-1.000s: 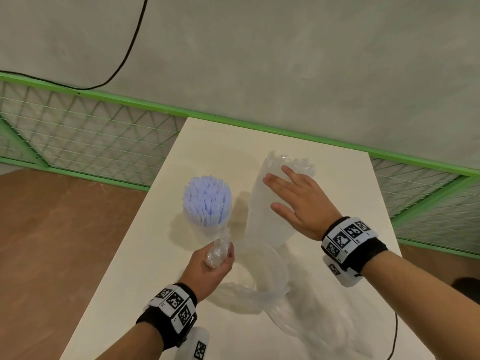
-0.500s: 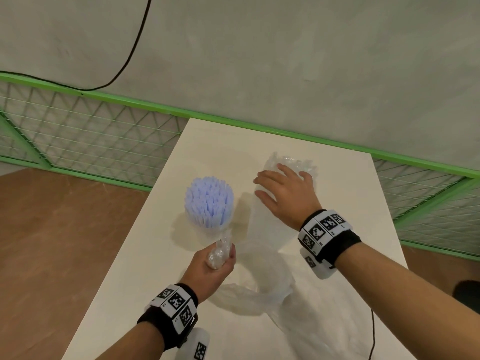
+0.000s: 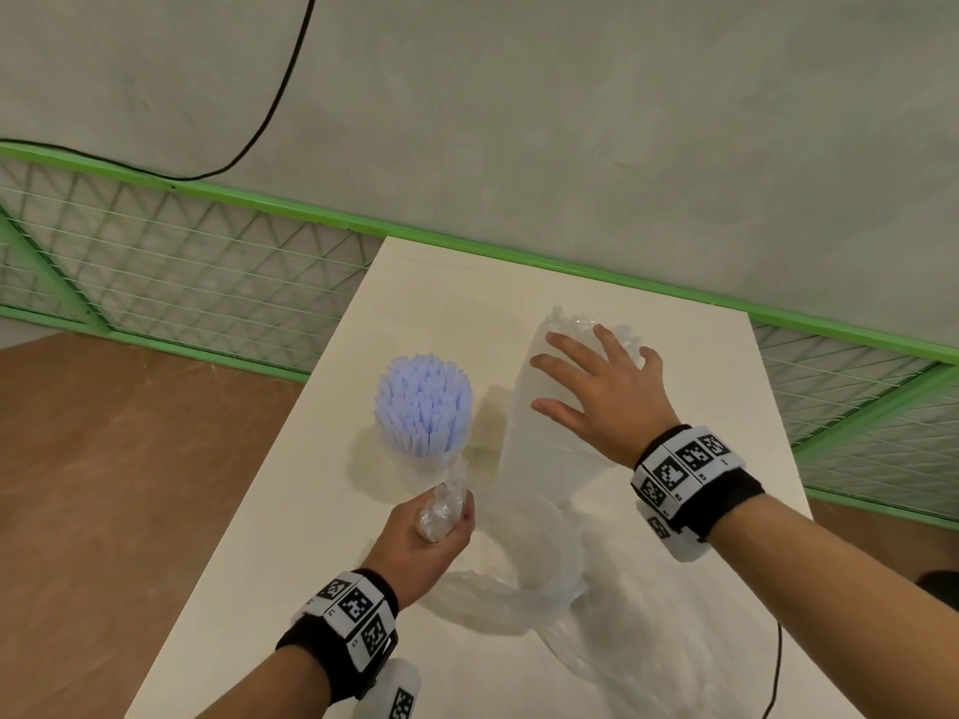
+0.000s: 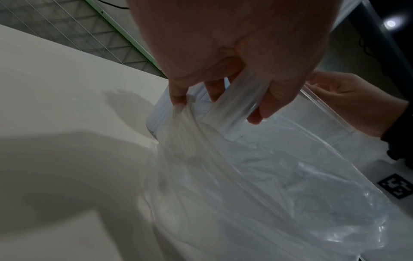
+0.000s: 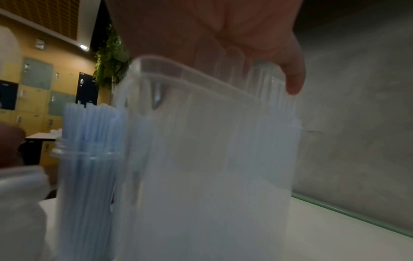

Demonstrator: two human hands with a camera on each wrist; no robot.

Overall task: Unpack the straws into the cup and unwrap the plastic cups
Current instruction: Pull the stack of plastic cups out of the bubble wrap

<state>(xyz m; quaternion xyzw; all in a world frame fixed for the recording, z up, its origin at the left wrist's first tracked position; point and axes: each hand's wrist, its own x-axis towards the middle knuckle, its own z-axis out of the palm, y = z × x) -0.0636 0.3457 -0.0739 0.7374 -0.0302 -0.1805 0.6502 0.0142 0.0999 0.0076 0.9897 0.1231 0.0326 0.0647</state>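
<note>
Pale blue straws (image 3: 423,402) stand bunched in a clear cup (image 3: 415,467) at mid-table. To its right stands a tall stack of clear plastic cups (image 3: 539,448), its lower part free of the wrap. My right hand (image 3: 597,386) lies over the stack's top with fingers spread and bent down round it; in the right wrist view the fingers (image 5: 295,84) hang over the stack (image 5: 201,159). My left hand (image 3: 441,516) grips a bunched end of the clear plastic wrap (image 3: 519,578), which trails loose on the table (image 4: 268,185) in front of the stack.
The white table (image 3: 259,537) is narrow, with brown floor off its left edge. A green mesh fence (image 3: 181,262) runs behind and to the right, under a grey wall. A black cable (image 3: 270,106) hangs on the wall.
My right hand slid from the stack's near side up onto its top, then spread its fingers over it. The left hand kept its hold on the wrap and stayed put.
</note>
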